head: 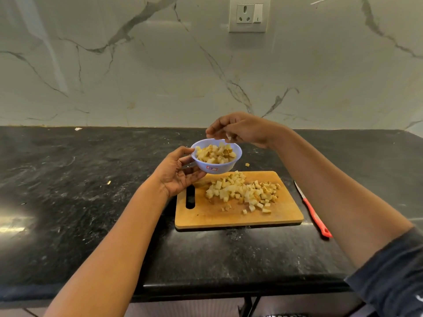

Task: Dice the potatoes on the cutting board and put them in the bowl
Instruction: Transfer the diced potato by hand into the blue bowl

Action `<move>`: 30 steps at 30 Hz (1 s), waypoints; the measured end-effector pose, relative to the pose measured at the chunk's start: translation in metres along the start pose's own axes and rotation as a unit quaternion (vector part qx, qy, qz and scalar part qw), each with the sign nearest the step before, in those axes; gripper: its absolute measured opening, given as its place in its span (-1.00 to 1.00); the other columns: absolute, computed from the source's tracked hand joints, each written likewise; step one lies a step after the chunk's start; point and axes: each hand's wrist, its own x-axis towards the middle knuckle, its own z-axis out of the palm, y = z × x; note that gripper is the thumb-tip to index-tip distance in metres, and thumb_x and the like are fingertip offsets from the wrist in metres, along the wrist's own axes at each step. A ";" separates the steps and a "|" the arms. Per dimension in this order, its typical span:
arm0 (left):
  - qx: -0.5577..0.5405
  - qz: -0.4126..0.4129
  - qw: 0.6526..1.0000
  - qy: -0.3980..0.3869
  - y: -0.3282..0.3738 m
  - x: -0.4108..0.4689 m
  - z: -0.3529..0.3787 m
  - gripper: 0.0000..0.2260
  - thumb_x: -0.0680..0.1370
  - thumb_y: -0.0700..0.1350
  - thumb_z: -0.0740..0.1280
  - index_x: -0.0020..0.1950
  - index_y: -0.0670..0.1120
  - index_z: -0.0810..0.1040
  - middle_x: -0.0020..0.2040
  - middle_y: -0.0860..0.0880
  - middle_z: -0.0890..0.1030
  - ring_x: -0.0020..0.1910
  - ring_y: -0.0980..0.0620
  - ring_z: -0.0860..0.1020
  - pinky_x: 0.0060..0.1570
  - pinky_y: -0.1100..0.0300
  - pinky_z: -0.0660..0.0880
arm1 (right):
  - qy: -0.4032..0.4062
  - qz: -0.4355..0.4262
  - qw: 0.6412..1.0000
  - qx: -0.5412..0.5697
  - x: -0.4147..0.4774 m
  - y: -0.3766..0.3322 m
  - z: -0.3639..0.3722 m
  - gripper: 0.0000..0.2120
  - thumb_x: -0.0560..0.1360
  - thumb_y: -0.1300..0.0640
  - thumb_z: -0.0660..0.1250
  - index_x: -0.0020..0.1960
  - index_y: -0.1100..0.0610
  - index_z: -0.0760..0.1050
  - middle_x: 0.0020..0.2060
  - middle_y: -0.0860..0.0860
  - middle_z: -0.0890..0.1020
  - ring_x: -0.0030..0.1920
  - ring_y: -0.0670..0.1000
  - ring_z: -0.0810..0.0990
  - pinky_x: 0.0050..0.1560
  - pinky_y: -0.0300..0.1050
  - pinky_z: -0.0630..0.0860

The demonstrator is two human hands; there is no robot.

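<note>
The left arm reaches forward from low on the left, forearm bare, and the left hand (180, 173) is turned palm-up and lifted off the counter (80, 179). Its thumb hooks over the near rim of the bowl (229, 168) and its curled fingers cup the side and base, so the small pale bowl hangs in the air above the far left corner of the board (229, 219). The bowl is close to full of potato dice (215, 154).

The right arm comes in from the right, a dark sleeve (393, 271) pushed up near the elbow, and bends over the board. The right hand (242, 131) hovers palm-down just above the bowl's far rim, fingers bunched and curled downward with a pale piece (229, 136) showing at their tips; how firmly it is pinched I cannot tell.

A loose heap of dice (242, 191) lies across the middle of the wooden board, a few scattered toward its near edge. The board's slot handle sits at its left end, partly under the left wrist. One stray cube (247, 164) rests on the counter behind the board. A red-handled knife (314, 215) lies on the counter just right of the board, under the right forearm. A socket (249, 14) is set in the marble wall behind.
</note>
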 end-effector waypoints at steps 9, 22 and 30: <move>-0.002 -0.007 1.000 -0.001 0.001 -0.002 0.001 -0.73 0.49 -0.07 0.35 0.10 -0.21 0.58 -0.06 -0.21 0.62 -0.22 -0.08 0.66 -0.37 0.18 0.61 | 0.104 -0.076 0.974 -0.186 -0.012 -0.003 -0.005 -0.81 0.44 0.30 0.40 0.03 0.14 0.63 -0.06 0.00 0.68 -0.11 -0.18 0.61 -0.11 -0.51 0.45; -0.002 -0.003 1.000 -0.012 0.001 -0.002 0.001 -0.75 0.49 -0.08 0.34 0.07 -0.22 0.59 -0.06 -0.19 0.63 -0.15 -0.08 0.64 -0.30 0.17 0.63 | 0.116 -0.065 0.960 -0.245 -0.013 -0.006 0.002 -0.73 0.52 0.32 0.23 0.08 0.12 0.64 -0.10 -0.10 0.64 -0.07 -0.12 0.58 -0.16 -0.43 0.42; 0.002 -0.001 1.000 -0.006 -0.001 -0.001 0.001 -0.77 0.49 -0.08 0.35 0.04 -0.21 0.60 -0.09 -0.19 0.64 -0.16 -0.08 0.64 -0.20 0.14 0.62 | 0.054 -0.068 0.937 -0.339 -0.017 -0.009 0.013 -0.58 0.55 0.35 0.11 0.30 0.07 0.50 -0.10 -0.31 0.60 -0.41 -0.20 0.45 -0.38 -0.44 0.32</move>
